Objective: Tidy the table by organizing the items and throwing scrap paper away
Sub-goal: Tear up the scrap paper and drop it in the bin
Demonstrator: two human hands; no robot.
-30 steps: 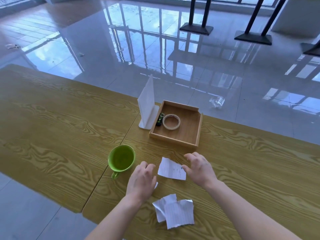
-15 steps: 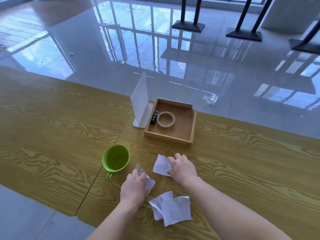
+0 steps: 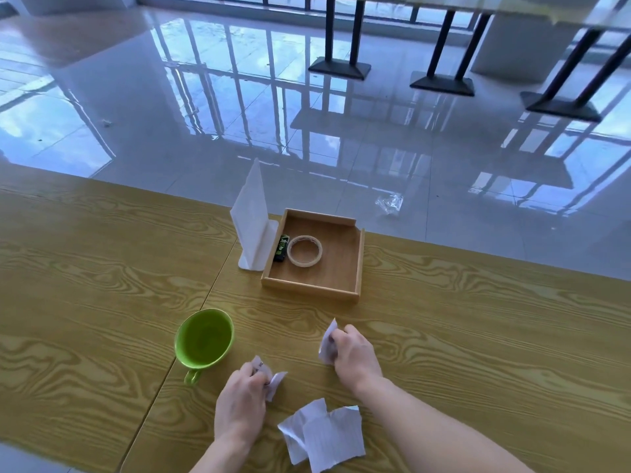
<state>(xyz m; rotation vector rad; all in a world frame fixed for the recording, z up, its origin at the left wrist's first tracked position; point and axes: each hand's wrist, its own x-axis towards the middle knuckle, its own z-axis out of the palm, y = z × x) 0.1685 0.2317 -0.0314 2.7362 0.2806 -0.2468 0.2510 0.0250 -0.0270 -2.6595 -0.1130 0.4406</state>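
My right hand (image 3: 353, 353) is closed around a crumpled scrap of white paper (image 3: 327, 340) that sticks out on its left side. My left hand (image 3: 243, 401) grips another small paper scrap (image 3: 275, 382), whose edges poke out to the right of the fingers. Two more torn lined scraps (image 3: 327, 435) lie flat on the wooden table (image 3: 478, 329) between my forearms. A wooden tray (image 3: 341, 264) further back holds a roll of clear tape (image 3: 304, 251) and a small black-and-green lighter (image 3: 281, 248).
A green cup (image 3: 204, 337) stands left of my hands, handle toward me. A white upright paper stand (image 3: 252, 220) sits against the tray's left side. The table's far edge runs just behind the tray; glossy floor, a plastic wrapper (image 3: 389, 203) and table bases lie beyond.
Both hands have closed on paper scraps: the right one bunched up the flat piece in front of it, the left one picked up a small scrap beside the cup.
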